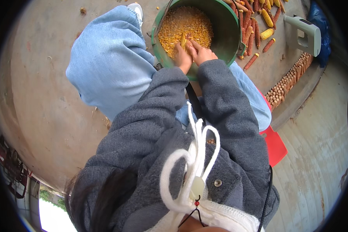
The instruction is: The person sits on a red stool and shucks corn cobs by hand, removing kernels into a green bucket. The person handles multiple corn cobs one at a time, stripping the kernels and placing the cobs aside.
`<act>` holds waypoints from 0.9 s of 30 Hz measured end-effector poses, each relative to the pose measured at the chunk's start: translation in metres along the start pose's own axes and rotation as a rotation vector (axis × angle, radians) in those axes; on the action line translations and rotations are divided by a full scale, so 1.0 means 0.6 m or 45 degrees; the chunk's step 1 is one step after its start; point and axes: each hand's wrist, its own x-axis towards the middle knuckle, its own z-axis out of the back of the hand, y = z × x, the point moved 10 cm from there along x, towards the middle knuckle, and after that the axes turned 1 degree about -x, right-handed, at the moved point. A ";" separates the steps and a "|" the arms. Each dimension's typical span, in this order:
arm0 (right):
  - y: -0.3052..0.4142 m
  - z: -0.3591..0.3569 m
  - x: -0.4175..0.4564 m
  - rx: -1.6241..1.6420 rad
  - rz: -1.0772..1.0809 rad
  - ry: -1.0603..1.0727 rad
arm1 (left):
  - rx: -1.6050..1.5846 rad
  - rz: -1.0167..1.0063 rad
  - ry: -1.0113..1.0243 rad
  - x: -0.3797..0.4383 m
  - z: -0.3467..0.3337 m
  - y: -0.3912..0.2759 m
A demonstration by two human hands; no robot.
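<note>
Inside the green bucket [224, 32], both of my hands work low over a bed of loose yellow corn kernels [174, 23]. My left hand [183, 59] grips a partly yellow ear of corn [184, 39] that points away from me. Pressed close beside it, my right hand [204, 54] holds a pinkish corn cob [189, 44] against the ear. My fingers hide the lower ends of both. The bucket tilts towards me between my knees, its wire handle folded against the rim.
Stripped red cobs [250, 34] lie heaped right of the bucket, with yellow ears [267, 34] among them. Further right stand a grey-white plastic jug-like container [304, 34], a blue plastic bag [319, 20] and a stacked row of cobs [290, 76]. A red plastic seat [274, 146] shows beneath me.
</note>
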 end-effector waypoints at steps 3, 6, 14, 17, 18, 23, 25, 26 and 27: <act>0.014 -0.013 0.014 -0.061 -0.002 0.026 | -0.174 0.158 0.113 0.005 -0.018 0.031; 0.016 -0.027 0.052 -0.069 -0.048 0.041 | 0.022 0.042 0.171 -0.015 -0.006 0.003; -0.038 -0.001 0.023 0.138 -0.124 -0.066 | 0.049 0.081 -0.011 -0.001 -0.003 0.008; -0.036 -0.013 -0.011 -0.012 -0.113 -0.032 | 0.045 0.083 -0.054 -0.004 -0.002 0.012; -0.031 -0.016 -0.015 -0.052 -0.106 -0.034 | 0.033 0.085 -0.048 -0.004 0.001 0.011; -0.010 -0.006 -0.006 -0.154 -0.110 0.000 | 0.024 0.053 -0.005 -0.012 0.002 0.005; -0.010 -0.006 -0.006 -0.154 -0.078 -0.044 | 0.051 0.096 0.038 -0.016 0.003 -0.002; -0.015 -0.013 -0.002 -0.170 -0.080 -0.072 | 0.028 0.135 0.086 -0.018 0.003 -0.002; -0.014 -0.013 -0.003 -0.161 -0.096 -0.061 | 0.004 0.177 0.136 -0.023 0.000 0.001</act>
